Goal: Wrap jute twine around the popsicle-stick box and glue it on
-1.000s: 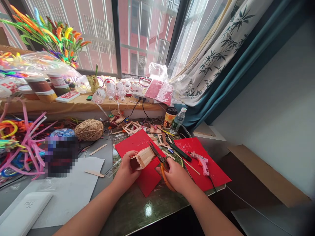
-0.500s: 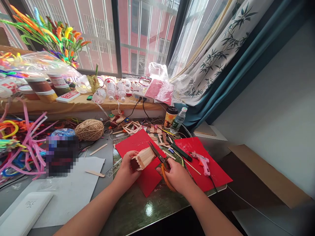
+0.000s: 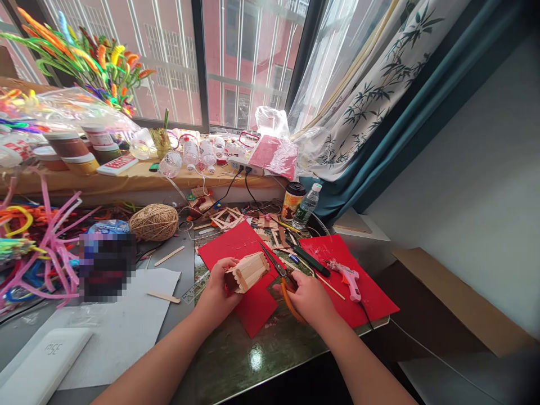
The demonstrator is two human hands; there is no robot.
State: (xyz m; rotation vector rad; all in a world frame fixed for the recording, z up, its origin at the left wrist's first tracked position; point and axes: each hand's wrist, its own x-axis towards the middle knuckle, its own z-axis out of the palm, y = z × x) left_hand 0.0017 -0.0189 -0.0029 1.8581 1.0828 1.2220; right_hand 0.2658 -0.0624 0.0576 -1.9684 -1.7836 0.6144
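Note:
In my left hand is a small piece built of popsicle sticks, gripped at its left end, with scalloped rounded stick tips toward me. My right hand is closed round the orange handles of a pair of scissors. The dark blades point up and to the left, just right of the popsicle-stick piece, and look slightly apart. Beneath both hands lies red card on a dark green board.
A pink glue gun rests on a second red sheet at the right. Behind stand a water bottle and a paper cup. Loose sticks, a twine ball and a white power bank lie around.
The scissors and my right hand have moved slightly right, away from the popsicle-stick piece. That piece is turned a little, and its right end now shows clear of the blades.

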